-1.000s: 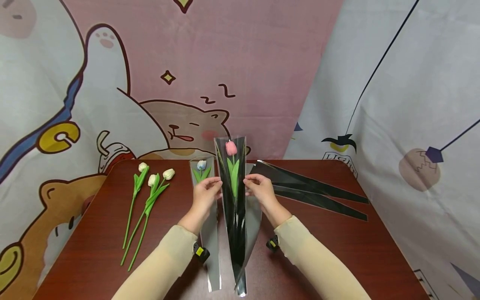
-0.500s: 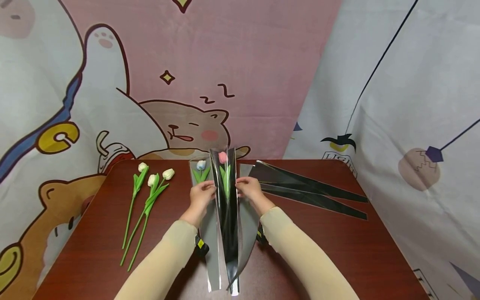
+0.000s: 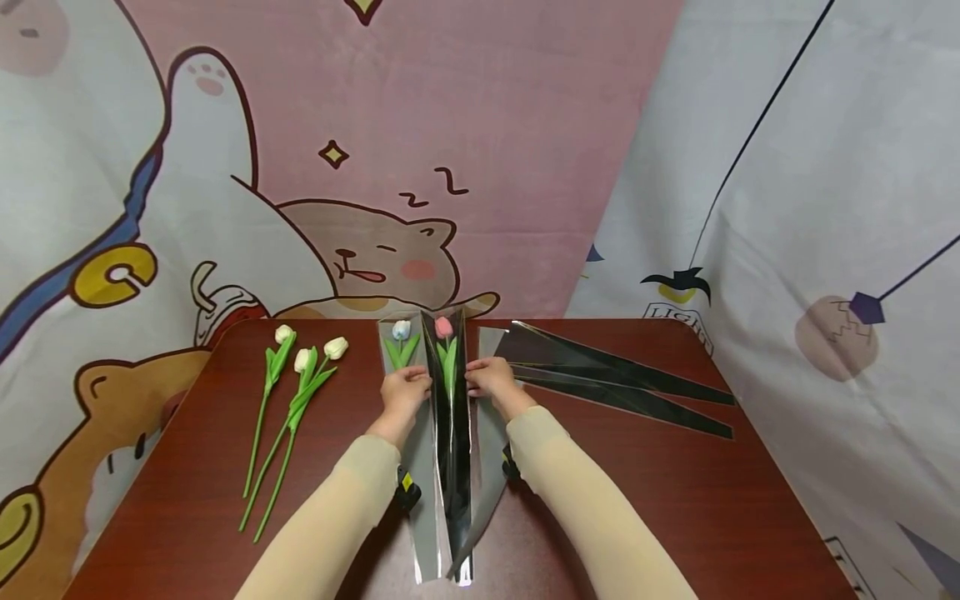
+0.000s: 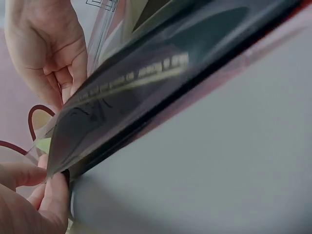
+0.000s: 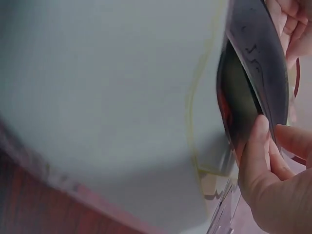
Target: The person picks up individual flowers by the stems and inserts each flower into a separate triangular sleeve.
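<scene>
Together, left fingers (image 3: 419,375) and right fingers (image 3: 477,375) in pinches on a glossy, tapered film sleeve (image 3: 454,467), pink tulip (image 3: 444,327) inside.

The pink-and-white cloth backdrop (image 3: 517,150) reads "LIGHT" at the far right corner of the red-brown worktop (image 3: 720,517), "z z" farther left; lettering on the black film sleeve (image 4: 141,92) is blurred.

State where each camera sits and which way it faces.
Head: on the head, facing forward and down at the table; left hand, right hand, both sleeves show.
Left wrist: worn there, facing the dark wrapper; left hand lower left, right hand upper left.
Right wrist: worn there, facing the same wrapper; right hand lower right, left hand upper right.
Shared: both wrist views show both hands and that wrapper.
</scene>
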Available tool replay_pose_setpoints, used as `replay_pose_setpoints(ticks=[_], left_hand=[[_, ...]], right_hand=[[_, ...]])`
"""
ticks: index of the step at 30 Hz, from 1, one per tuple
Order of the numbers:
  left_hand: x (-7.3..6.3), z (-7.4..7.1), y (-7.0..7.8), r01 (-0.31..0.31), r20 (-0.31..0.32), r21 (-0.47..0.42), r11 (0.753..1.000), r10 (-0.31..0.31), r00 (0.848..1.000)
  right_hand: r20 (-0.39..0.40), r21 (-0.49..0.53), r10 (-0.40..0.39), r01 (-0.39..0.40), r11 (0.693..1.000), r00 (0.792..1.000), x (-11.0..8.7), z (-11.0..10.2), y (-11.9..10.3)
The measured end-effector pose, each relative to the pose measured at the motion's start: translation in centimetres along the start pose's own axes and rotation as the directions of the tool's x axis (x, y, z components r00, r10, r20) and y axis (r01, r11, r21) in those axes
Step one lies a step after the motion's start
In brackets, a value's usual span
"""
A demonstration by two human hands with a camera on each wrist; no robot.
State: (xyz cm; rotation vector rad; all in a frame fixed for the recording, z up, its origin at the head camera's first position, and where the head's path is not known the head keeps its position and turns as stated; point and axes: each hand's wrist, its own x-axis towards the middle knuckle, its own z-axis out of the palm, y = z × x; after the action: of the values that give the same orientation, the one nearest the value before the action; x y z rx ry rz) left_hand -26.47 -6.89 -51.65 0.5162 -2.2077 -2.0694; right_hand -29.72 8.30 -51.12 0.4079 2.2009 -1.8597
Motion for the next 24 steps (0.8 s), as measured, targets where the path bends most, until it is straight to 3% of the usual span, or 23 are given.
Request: replay_pose_setpoints(ticks=[6,11,13,17,20,24], left_hand=[[-0.3,0.1,0.1,-0.013,0.008,0.082,0.997,0.012,1.0],[0.0,0.4,-0.1,-0.036,0.014,0.141,0.989,0.034,0.999],[0.3,0.4,-0.5,-0.072,0.01,0.16,0.985,0.071,0.997],[0.2,0.4,-0.5,-0.079,0.046,0.187,0.979,0.072,0.996],[-0.3,0.5,0.1,-0.057,0.093,0.202,0.978,0.039,0.995],[-0.9,0.6,0.6,-0.073,0.105,0.234,0.97,0.05,0.993]], right_hand=[[0.015,-0.024,0.016,-0.015,1.0,1.0,0.6,0.2,0.2],[0.022,-0.08,-0.012,0.014,0.997,1.0,0.5,0.5,0.2],[0.031,-0.106,-0.029,0.032,0.994,0.999,0.4,0.6,0.2],[0.074,-0.156,-0.046,0.057,0.986,0.996,0.2,0.5,0.2],[0.106,-0.196,-0.055,0.075,0.978,0.993,0.1,0.4,0.2],[0.117,-0.291,-0.098,0.128,0.948,0.988,-0.1,0.4,0.1]])
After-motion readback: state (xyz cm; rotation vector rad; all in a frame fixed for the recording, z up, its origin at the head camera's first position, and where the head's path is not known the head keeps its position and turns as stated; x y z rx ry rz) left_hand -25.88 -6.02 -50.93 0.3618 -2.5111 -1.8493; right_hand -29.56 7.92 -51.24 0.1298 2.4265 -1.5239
